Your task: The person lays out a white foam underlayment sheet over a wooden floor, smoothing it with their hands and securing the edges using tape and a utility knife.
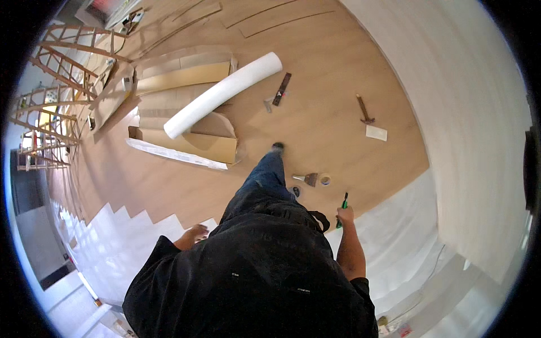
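Observation:
In my right hand [345,214] is a green and black utility knife [345,201], its body pointing away from me. My left hand [197,232] hangs beside my body, fingers loosely apart and holding nothing I can see. Ahead of my feet a white roll of sheeting [222,96] rests slantwise across an opened cardboard box [211,145]. Close to my shoes lie a wide scraper [307,179] and a roll of tape [325,180]. Farther ahead is a dark flat tool [282,89] with a small light-coloured piece [268,105] beside it.
A hammer [363,110] and a white rectangular piece [376,133] lie toward the right wall [468,118]. Wooden stepladders [51,115] stand at far left. Brown sheeting [338,152] covers the floor, with white zigzag-edged flooring [118,231] at left. Thin strips [287,23] lie far ahead.

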The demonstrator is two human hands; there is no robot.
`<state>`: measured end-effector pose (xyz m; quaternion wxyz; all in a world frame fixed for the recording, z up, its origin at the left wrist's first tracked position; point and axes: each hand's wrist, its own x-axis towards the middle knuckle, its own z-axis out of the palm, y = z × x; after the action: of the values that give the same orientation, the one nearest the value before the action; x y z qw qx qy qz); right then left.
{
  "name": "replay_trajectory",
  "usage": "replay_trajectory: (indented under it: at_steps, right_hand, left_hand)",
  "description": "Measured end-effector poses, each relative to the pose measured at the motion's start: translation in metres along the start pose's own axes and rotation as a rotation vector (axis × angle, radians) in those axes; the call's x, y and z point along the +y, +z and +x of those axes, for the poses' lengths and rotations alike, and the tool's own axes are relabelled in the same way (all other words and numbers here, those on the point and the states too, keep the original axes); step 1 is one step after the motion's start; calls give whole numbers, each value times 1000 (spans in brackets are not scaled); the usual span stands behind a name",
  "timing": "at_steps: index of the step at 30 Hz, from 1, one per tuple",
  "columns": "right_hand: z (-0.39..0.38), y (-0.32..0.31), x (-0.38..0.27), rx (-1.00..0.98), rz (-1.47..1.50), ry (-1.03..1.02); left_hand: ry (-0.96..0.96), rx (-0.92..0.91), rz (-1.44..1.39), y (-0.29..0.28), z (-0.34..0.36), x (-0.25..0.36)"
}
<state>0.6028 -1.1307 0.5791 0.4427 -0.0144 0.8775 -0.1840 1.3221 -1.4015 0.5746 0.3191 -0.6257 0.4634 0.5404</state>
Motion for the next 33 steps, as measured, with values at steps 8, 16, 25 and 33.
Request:
replay_trajectory:
  at_steps: [8,16,25,33]
  right_hand:
    - [140,-73,-182,82,-25,-117]
    - [183,-148,-348,173,-271,-244]
    - [353,-125,-543,-158,-38,-961]
    - [543,-210,-661,-538,-232,-522]
  left_hand:
    - [43,136,-163,-111,111,224]
    - [723,238,97,-218,51,804]
    - [825,28,512,-249,101,947]
    - [723,271,356,-306,33,1133]
